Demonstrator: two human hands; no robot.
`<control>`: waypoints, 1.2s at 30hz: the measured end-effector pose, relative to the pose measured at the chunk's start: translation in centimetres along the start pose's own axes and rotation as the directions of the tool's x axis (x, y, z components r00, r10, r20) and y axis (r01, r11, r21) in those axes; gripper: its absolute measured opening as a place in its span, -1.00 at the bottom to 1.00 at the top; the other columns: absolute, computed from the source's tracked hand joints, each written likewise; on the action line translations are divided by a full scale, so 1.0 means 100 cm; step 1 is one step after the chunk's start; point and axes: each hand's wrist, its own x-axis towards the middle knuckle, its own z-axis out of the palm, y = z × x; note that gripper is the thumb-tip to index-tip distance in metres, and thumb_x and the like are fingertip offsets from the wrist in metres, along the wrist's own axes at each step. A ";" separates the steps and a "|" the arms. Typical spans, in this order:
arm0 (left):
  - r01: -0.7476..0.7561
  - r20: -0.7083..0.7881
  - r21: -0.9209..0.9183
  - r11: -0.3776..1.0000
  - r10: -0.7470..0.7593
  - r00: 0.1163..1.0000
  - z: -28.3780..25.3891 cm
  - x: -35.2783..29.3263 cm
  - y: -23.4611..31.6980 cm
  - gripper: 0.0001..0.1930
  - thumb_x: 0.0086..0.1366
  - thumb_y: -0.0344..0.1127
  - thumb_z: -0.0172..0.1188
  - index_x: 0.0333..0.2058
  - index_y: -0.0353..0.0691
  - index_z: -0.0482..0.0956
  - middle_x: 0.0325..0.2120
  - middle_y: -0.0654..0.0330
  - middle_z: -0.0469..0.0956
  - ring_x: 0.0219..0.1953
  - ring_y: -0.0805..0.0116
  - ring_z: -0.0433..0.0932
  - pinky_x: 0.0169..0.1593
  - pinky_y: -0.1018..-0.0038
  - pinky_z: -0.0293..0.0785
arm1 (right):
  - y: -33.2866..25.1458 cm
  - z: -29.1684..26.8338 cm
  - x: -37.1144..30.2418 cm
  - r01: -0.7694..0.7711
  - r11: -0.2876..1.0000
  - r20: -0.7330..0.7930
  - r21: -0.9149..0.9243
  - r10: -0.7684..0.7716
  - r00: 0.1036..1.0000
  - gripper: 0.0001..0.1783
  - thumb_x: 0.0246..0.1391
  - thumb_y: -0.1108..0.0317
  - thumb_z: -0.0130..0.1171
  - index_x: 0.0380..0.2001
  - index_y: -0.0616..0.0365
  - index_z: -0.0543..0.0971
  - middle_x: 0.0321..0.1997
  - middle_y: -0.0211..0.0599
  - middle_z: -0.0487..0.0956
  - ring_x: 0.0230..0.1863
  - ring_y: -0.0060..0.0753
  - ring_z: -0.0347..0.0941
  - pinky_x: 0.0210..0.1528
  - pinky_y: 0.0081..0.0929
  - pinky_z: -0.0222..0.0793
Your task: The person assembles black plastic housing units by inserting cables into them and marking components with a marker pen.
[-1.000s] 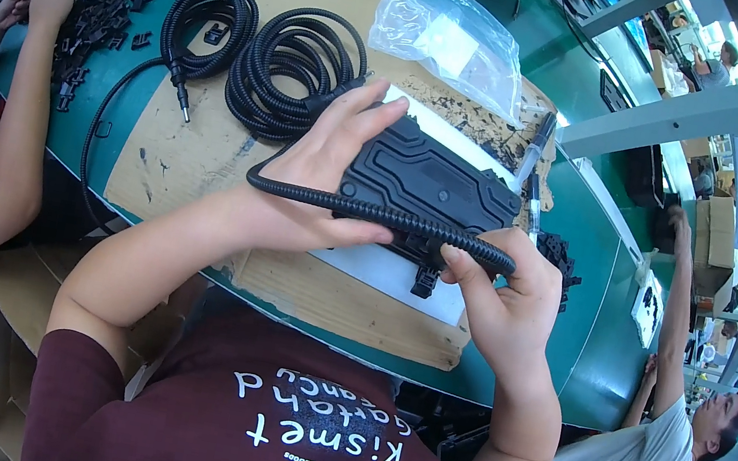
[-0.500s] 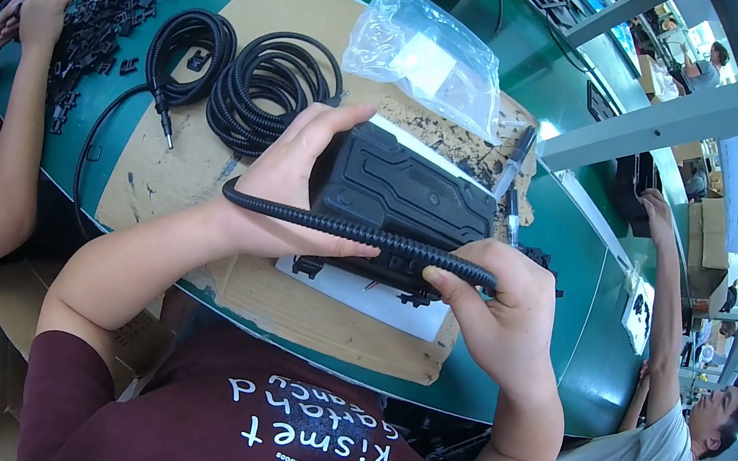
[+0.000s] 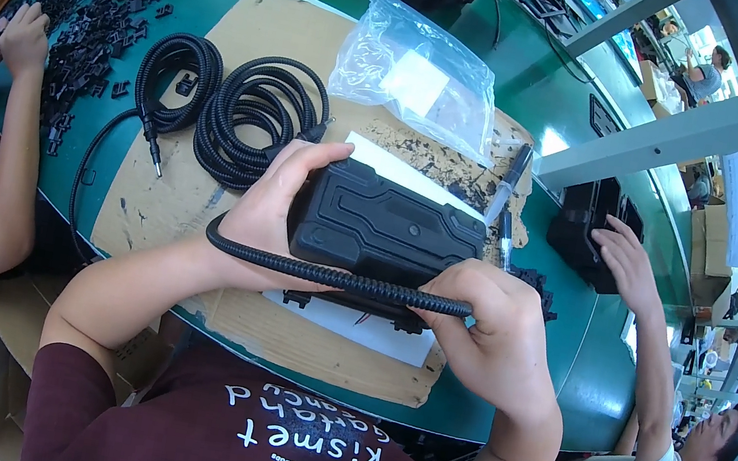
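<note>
We see a black, rounded-rectangular plastic casing (image 3: pixel 386 227) with raised ribs moulded along its matte top, held up just above a white sheet of paper (image 3: pixel 353 326) that lies on a scuffed brown cardboard mat (image 3: pixel 150 194). A black corrugated flexible conduit (image 3: pixel 332 277) runs along the casing's near edge, ridged like a fine spring and curving up at its left end.

Our left hand (image 3: pixel 272 200) wraps the casing's left end: the thumb lies over the top near edge, and the fingers are curled together around the far side, gripping the plastic. Our right hand (image 3: pixel 493 334) closes on the conduit's right end at the casing's near right corner, fingers bent tight and pressed together around the tube. Both forearms rise from the lower edge, in dark red sleeves.

Beyond the casing lie two coils of black corrugated tubing (image 3: pixel 237 116), side by side on the mat, and a crinkled clear plastic bag (image 3: pixel 418 82). A pile of small black plastic clips (image 3: pixel 94 38) is spread over the green table (image 3: pixel 584 345), near another person's hand (image 3: pixel 26 36).
</note>
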 end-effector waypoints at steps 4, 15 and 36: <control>0.005 -0.020 0.009 1.000 -0.005 1.000 0.002 0.001 0.001 0.08 -0.19 -0.15 0.60 0.25 -0.33 0.11 -0.01 -0.03 0.28 0.06 0.11 0.38 0.14 0.31 0.36 | 0.001 -0.002 0.001 0.051 0.997 0.040 -0.051 -0.049 0.998 -0.74 -0.28 0.59 0.31 -0.43 0.15 0.50 -0.39 -0.21 0.52 -0.37 -0.11 0.50 -0.35 -0.30 0.42; -0.033 -0.022 0.032 0.999 0.034 0.999 0.006 -0.008 -0.001 0.14 -0.21 -0.10 0.62 0.26 -0.35 0.08 0.02 -0.07 0.29 0.10 0.07 0.35 0.19 0.28 0.30 | 0.027 -0.002 0.007 0.232 0.967 0.087 -0.102 -0.223 0.971 -0.74 -0.32 0.51 0.33 -0.43 0.06 0.57 0.20 -0.16 0.43 0.32 0.09 0.22 0.25 0.08 0.12; 0.171 0.083 0.373 0.912 -0.216 0.973 -0.090 -0.042 0.042 -0.61 0.09 -0.43 0.34 -0.06 -0.30 0.56 -0.06 0.01 0.57 0.01 0.19 0.56 0.03 0.33 0.45 | 0.020 0.008 0.035 0.498 0.849 0.444 -0.176 -0.383 0.810 -0.79 0.00 0.12 0.30 -0.39 -0.01 0.72 0.41 0.05 0.18 0.04 0.18 0.31 0.10 -0.06 0.29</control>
